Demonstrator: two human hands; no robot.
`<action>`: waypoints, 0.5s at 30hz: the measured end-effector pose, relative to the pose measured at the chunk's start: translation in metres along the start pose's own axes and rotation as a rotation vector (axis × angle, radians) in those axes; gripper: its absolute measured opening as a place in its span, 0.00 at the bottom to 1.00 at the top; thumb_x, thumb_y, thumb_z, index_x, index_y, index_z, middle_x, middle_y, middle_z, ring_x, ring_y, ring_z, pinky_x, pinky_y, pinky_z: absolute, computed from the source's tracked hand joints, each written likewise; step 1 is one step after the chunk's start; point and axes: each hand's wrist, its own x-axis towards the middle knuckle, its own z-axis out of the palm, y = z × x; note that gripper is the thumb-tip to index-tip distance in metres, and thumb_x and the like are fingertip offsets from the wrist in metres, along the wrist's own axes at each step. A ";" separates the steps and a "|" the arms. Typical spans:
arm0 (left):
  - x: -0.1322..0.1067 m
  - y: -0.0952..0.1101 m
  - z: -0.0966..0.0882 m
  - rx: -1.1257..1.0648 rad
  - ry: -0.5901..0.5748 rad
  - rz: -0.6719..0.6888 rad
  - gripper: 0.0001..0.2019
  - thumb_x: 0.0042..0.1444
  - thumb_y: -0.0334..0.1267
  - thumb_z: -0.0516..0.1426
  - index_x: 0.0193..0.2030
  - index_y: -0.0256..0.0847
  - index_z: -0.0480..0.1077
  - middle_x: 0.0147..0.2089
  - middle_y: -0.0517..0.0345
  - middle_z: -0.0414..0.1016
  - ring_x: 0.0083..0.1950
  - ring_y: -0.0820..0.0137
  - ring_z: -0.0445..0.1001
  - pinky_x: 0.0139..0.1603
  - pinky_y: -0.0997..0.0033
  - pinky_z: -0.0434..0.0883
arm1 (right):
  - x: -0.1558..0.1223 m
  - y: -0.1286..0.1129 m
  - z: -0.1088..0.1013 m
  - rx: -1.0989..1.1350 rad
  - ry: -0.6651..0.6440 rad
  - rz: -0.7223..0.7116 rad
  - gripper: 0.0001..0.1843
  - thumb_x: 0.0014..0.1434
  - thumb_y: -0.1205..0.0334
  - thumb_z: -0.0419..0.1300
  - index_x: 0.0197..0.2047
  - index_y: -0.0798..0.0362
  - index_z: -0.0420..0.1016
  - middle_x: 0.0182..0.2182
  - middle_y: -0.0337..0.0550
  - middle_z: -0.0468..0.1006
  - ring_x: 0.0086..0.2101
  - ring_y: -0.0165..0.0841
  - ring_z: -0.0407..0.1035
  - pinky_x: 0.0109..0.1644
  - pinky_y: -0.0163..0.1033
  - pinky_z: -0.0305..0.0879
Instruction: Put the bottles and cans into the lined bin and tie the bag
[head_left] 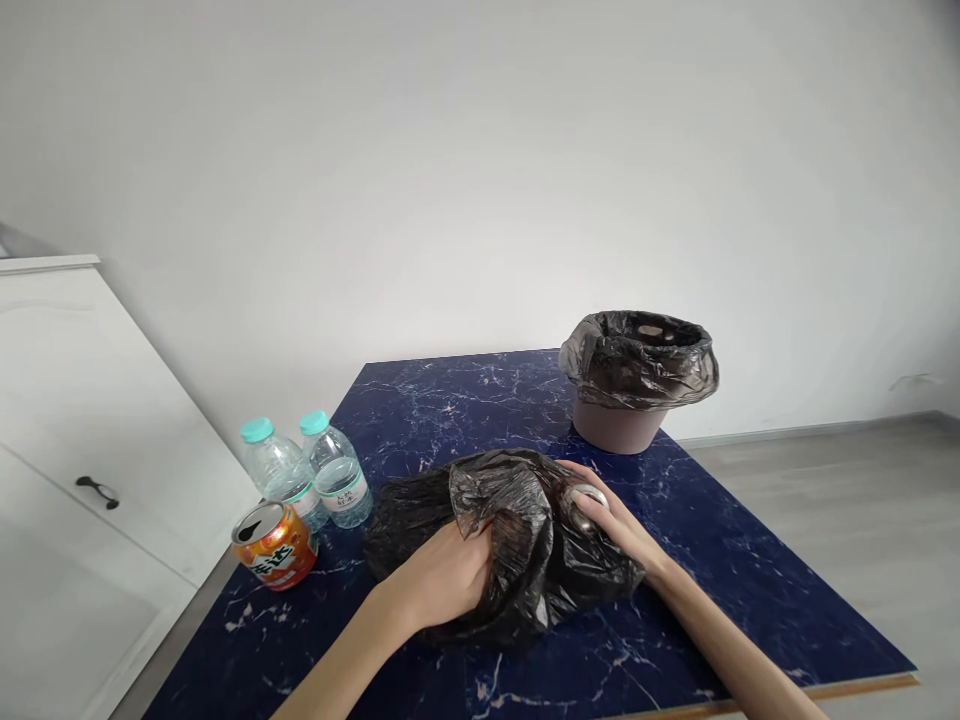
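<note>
A crumpled black plastic bag [540,560] lies on the blue marble-patterned table [480,390], between my two hands. My left hand [450,575] is closed on the bag's gathered edge, and a fold of film covers its fingertips. On the bag's right side, my right hand [611,515] is wrapped round a can [581,505] with a silvery round end. Bag film hides most of that can, and I cannot tell how far inside it sits. To the left stand an open orange drink can [276,550] and two clear bottles [341,480] with turquoise caps.
A pinkish-grey bin [619,428] lined with a black bag [637,375] stands at the table's back right corner. Left of the table is a white cabinet [82,420] with a dark handle. Behind everything rises a plain white wall [450,180].
</note>
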 end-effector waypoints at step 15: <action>0.042 -0.001 0.018 -0.161 0.017 -0.151 0.09 0.60 0.34 0.57 0.37 0.45 0.80 0.44 0.45 0.86 0.56 0.43 0.82 0.60 0.51 0.75 | -0.003 0.009 0.002 -0.231 0.074 -0.106 0.32 0.76 0.34 0.44 0.71 0.39 0.70 0.70 0.47 0.67 0.72 0.47 0.57 0.80 0.57 0.46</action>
